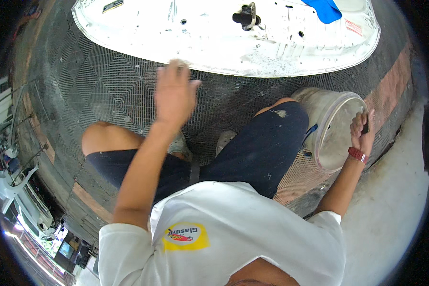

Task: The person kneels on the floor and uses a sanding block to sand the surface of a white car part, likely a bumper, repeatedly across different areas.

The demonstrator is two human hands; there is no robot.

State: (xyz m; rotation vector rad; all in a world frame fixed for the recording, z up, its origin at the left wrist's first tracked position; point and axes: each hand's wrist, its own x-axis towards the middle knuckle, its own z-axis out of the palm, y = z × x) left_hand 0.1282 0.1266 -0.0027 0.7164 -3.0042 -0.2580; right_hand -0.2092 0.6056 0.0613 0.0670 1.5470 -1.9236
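Note:
My left hand [174, 95] reaches forward with its fingers stretched out. Its slightly blurred fingertips are at the near edge of a large white car body panel [209, 50]; whether they touch it I cannot tell. The panel has several holes, a dark cutout with a metal loop, and wet-looking, foamy patches near its right edge. Off to the right, my right hand [362, 129], with a red band on its wrist, curls around a small dark object [365, 127] whose kind is unclear. That hand is at the rim of a whitish plastic bucket [312, 102].
A blue cloth [326, 12] lies on the panel's far right. Dark ribbed floor tiles [114, 90] surround my bent legs, with reddish strips at both sides. A pale wall or ledge [391, 190] runs along the right. Car parts [28, 190] stand at far left.

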